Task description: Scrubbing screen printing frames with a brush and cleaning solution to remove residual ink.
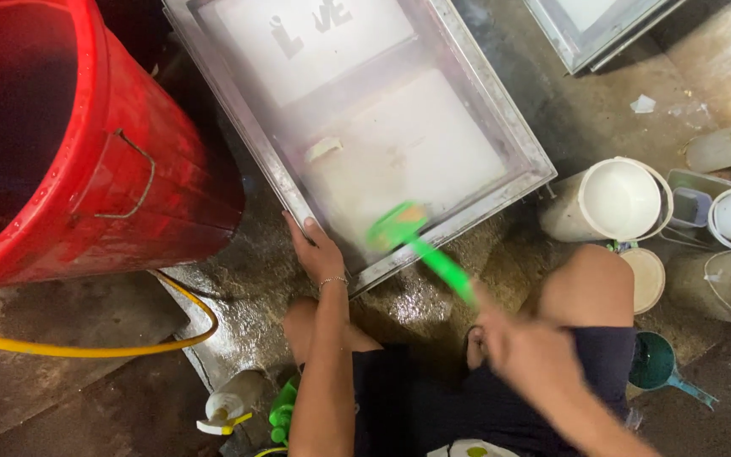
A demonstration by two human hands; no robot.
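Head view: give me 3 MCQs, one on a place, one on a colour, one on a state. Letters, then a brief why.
1. Where is the red tub relative to the framed screen?
A. left of it
B. on top of it
C. right of it

2. What colour is the brush?
A. blue
B. green
C. white

3. What is the left hand doing?
A. hanging free
B. holding a bottle
C. gripping the frame's edge

Answers: 1 A, the tub fills the left side. 2 B, head and handle are bright green. 3 C, its fingers lie on the metal rim while the right hand holds the brush.

Screen-printing workshop washout: framed mesh screen [365, 127], wet concrete floor [239, 279], red tub [129, 169].
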